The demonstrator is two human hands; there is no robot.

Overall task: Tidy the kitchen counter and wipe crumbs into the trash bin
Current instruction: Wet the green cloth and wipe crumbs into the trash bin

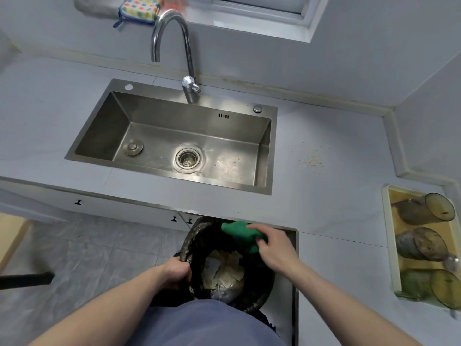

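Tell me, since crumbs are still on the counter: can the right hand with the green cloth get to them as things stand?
Probably yes. The right hand holds the green cloth over the black trash bin; bare grey counter lies between it and the scattered crumbs.

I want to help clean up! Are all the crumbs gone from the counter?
No, a scatter of crumbs lies on the counter to the right of the sink.

Right hand (275, 248) with green cloth (243, 234) over trash bin (199, 236) mouth; bin rim and counter edge (324, 236) close beside it. Beyond the hand: open counter, crumbs (311, 158). Far right of hand: tray (389, 245) of glasses (424, 208) blocks. Left hand (174, 270) grips rim.
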